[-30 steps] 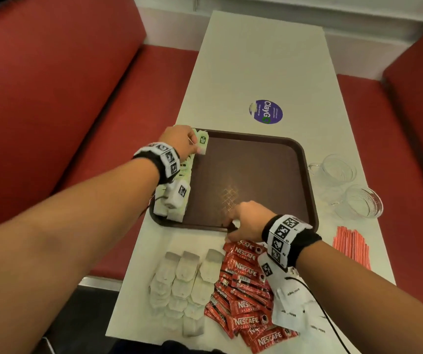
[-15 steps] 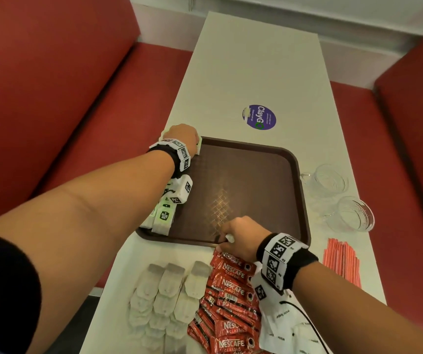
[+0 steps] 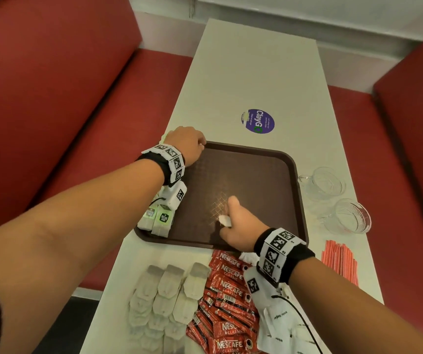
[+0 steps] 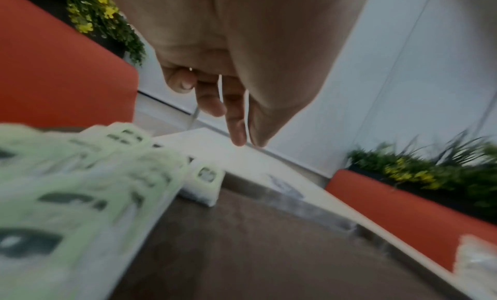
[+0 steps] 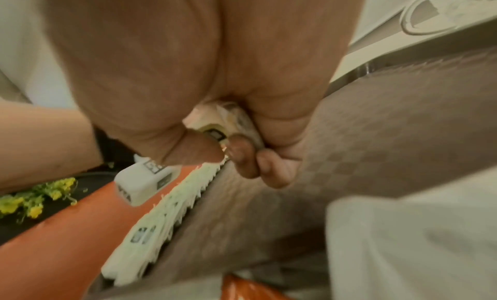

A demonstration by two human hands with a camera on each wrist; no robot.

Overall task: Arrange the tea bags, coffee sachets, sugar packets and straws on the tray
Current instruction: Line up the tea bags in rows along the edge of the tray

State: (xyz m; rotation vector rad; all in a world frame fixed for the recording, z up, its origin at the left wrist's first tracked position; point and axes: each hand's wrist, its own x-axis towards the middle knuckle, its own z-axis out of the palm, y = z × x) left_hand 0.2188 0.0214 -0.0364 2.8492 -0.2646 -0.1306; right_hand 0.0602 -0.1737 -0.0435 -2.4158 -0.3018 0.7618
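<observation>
Right hand (image 3: 238, 221) pinching one tea bag (image 3: 224, 221) over the brown tray (image 3: 269, 190) to add to the row (image 3: 158, 221) along its left side, left hand (image 3: 188, 144) loose and empty at the far corner.

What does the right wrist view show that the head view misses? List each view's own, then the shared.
Only the right wrist view: the printed tag of the tea bag that the right hand pinches. Only the head view: coffee sachets, straws, two glass cups, left hand. Both: tray and the row of tea bags along its left edge.
</observation>
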